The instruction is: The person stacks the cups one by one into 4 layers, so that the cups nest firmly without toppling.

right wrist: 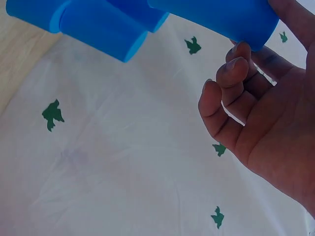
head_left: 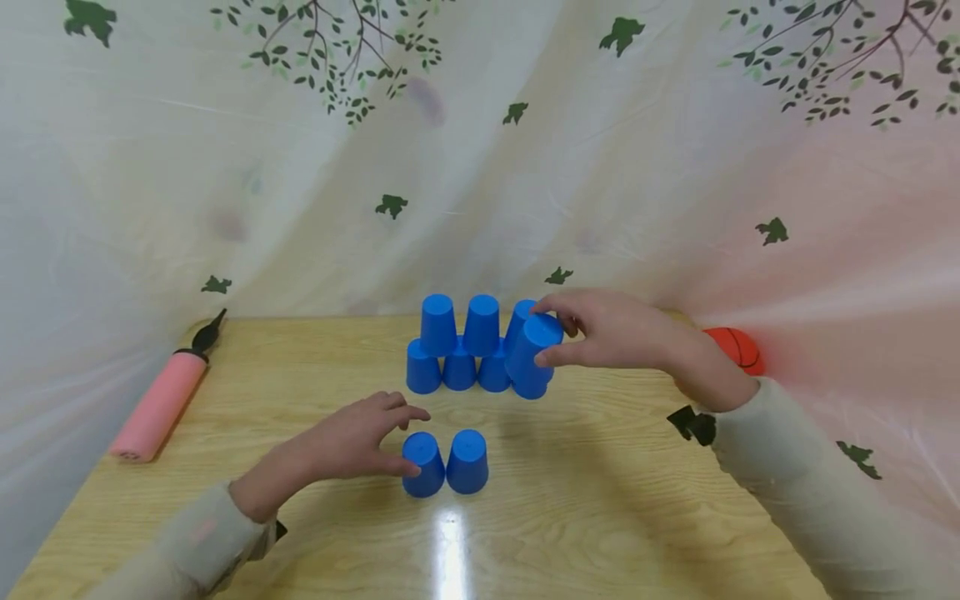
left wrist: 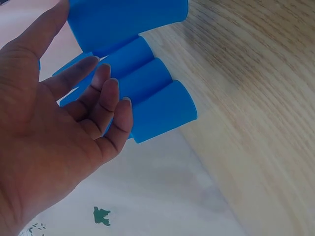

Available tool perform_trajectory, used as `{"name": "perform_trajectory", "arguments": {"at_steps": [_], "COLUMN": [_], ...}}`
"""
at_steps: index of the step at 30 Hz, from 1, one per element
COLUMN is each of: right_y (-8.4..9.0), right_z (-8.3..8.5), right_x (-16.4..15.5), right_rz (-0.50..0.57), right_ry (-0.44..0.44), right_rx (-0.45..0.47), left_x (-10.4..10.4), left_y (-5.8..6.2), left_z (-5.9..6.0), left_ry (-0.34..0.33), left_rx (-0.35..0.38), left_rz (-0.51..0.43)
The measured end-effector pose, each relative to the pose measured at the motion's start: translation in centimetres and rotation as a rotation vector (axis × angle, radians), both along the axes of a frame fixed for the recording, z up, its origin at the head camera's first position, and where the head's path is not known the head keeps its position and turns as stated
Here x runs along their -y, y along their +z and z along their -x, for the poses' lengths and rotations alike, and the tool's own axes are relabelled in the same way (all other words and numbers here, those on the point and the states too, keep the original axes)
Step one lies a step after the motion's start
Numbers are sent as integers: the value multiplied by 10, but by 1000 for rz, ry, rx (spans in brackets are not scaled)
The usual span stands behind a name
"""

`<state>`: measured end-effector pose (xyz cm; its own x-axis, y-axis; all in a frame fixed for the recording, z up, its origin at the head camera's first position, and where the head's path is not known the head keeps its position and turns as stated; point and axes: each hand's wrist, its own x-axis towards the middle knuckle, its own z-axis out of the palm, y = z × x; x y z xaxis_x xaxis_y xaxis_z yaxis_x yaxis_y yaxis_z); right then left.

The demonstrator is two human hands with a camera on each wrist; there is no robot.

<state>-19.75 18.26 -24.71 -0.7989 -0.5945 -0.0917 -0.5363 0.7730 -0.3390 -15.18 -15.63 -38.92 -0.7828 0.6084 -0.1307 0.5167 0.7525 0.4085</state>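
Observation:
My right hand point(head_left: 611, 329) pinches an upside-down blue cup point(head_left: 538, 346) between thumb and fingers. The held cup point(right wrist: 221, 19) overlaps the right end of a stack of blue cups in the head view. That stack has a bottom row point(head_left: 459, 367) of several cups and an upper row point(head_left: 482, 325) with three, the rightmost partly hidden. Nearer stand two more upside-down blue cups, side by side. Beside the left one point(head_left: 424, 475) is my left hand point(head_left: 352, 437), fingers spread and thumb tip at its side; the other point(head_left: 468, 462) stands to its right.
A pink hand pump point(head_left: 161, 404) with a black nozzle lies at the table's left. A red ball point(head_left: 737, 348) with black lines sits at the far right, behind the right wrist. Pale cloth point(head_left: 465, 167) printed with leaves hangs behind the wooden table point(head_left: 585, 508).

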Motion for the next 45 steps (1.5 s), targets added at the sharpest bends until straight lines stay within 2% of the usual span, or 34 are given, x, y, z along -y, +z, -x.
{"name": "perform_trajectory", "arguments": {"at_steps": [5, 10, 15, 28, 36, 45], "right_y": [9, 15, 21, 28, 33, 30], "right_z": [13, 28, 41, 78, 89, 99], "right_x": [3, 5, 7, 16, 21, 28], "right_rz": [-36, -11, 9, -21, -52, -70], "right_ry": [-21, -15, -19, -78, -113, -132], "right_rx": [-11, 11, 9, 17, 49, 72], "left_x": [1, 2, 3, 3, 4, 4], "left_y": [-4, -7, -8, -12, -13, -14], "left_z": [1, 0, 0, 1, 2, 1], "left_ry": [3, 6, 3, -1, -12, 0], "left_rx": [22, 29, 22, 5, -20, 7], "left_rz": [-7, -19, -25, -35, -40, -43]}}
